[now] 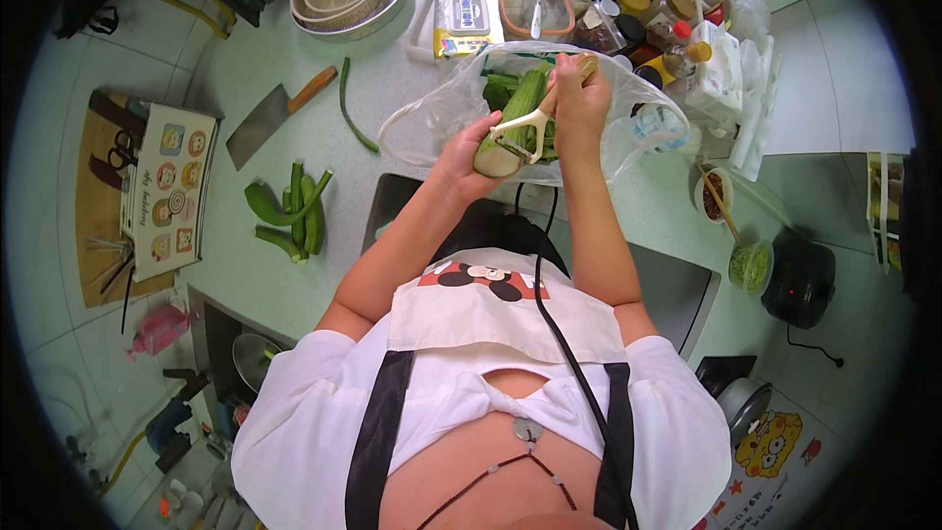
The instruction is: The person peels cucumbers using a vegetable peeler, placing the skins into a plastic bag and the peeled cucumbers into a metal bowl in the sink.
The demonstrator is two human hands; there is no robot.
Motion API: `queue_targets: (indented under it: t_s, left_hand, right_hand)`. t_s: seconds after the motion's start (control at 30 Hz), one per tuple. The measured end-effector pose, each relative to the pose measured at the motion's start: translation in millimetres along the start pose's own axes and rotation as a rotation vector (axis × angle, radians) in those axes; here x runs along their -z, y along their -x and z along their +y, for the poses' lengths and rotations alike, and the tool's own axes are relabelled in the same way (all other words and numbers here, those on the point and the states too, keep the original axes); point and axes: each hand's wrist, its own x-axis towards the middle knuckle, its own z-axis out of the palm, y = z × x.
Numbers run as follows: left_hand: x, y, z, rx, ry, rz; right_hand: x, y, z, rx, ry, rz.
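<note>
A person's left hand (pixel 461 162) is wrapped around the lower end of a long pale-green gourd (pixel 518 113), tilting it over an open clear plastic bag (pixel 432 113), likely so peelings drop inside. The right hand (pixel 579 98) is closed around a cream Y-shaped peeler (pixel 525 128), blade against the smooth skin. The bag sits near the countertop's (pixel 245 49) front edge; leftward lie slim green gourds (pixel 289 211) and a steel cleaver (pixel 270 116).
</note>
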Motion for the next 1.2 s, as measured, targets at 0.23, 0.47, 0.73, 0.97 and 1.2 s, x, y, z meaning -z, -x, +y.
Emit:
queue_targets:
  t_s: [0.23,0.47,0.73,0.97,1.2]
  left_hand:
    - [1,2,4,-0.019,-0.064,0.005]
    - [12,8,6,-0.017,-0.09,-0.014]
    - [26,26,15,-0.026,-0.082,-0.064]
    - [35,49,19,-0.005,-0.043,-0.087]
    - [29,56,24,-0.03,0.034,-0.089]
  right_hand:
    - [3,-6,28,-0.171,-0.232,0.034]
    - [7,-20,52,-0.177,-0.198,0.141]
    - [13,-48,90,-0.139,-0.089,0.25]
    - [28,-68,97,0.114,0.349,0.378]
    - [19,-51,66,0.322,0.534,0.139]
